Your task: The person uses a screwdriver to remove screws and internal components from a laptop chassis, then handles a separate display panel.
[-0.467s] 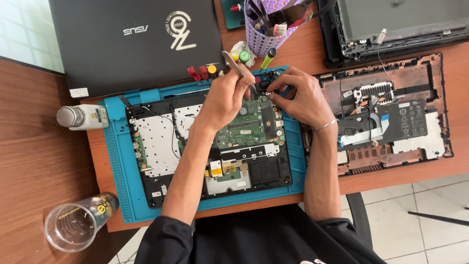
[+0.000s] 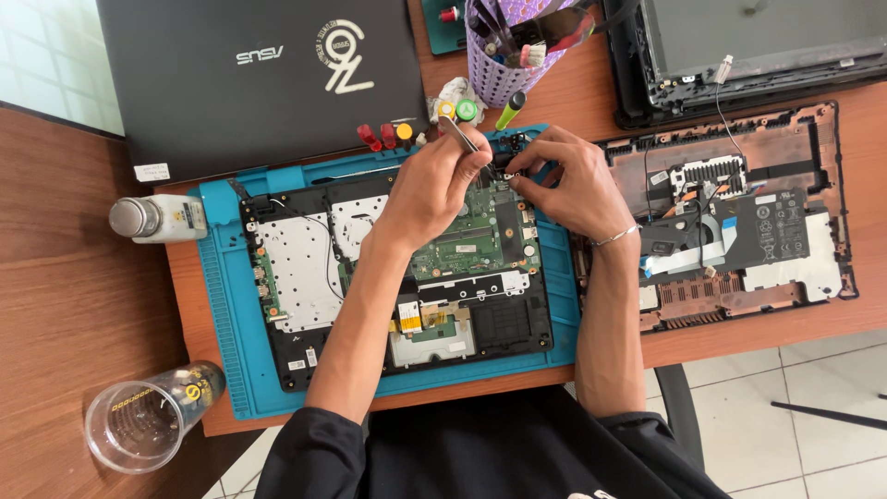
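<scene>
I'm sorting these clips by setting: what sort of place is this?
Likely a laptop repair bench: an opened laptop lies on a blue work mat, another stripped laptop base sits beside it, and a tool cup stands behind.

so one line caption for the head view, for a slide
Left hand with tweezers and right hand work on an opened laptop on a blue mat.

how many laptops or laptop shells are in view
4: closed black laptop top left, opened laptop on the blue mat, bottom shell right, dark shell top right. Others may lie outside view.
</scene>
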